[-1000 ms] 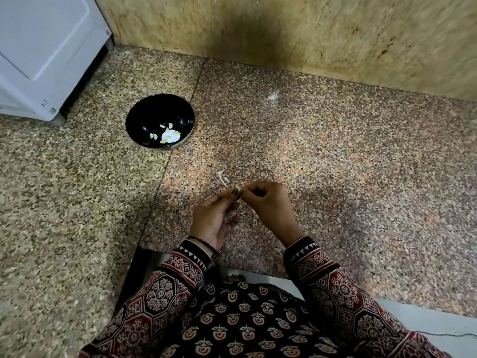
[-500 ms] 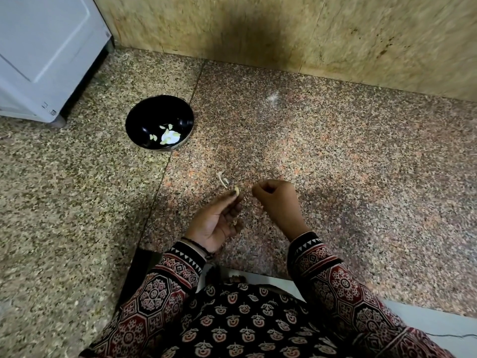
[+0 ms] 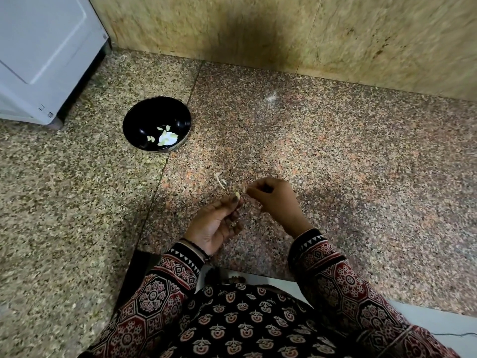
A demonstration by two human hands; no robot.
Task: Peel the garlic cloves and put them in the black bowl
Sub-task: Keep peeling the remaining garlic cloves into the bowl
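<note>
While left hand (image 3: pixel 214 223) pinches garlic clove (image 3: pixel 237 195) at fingertips | right hand (image 3: pixel 273 200) grip: cannot tell

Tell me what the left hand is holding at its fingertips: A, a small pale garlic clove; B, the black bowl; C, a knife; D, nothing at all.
A: the left hand pinches a small pale garlic clove at its fingertips, while the black bowl stands apart on the floor.
</note>
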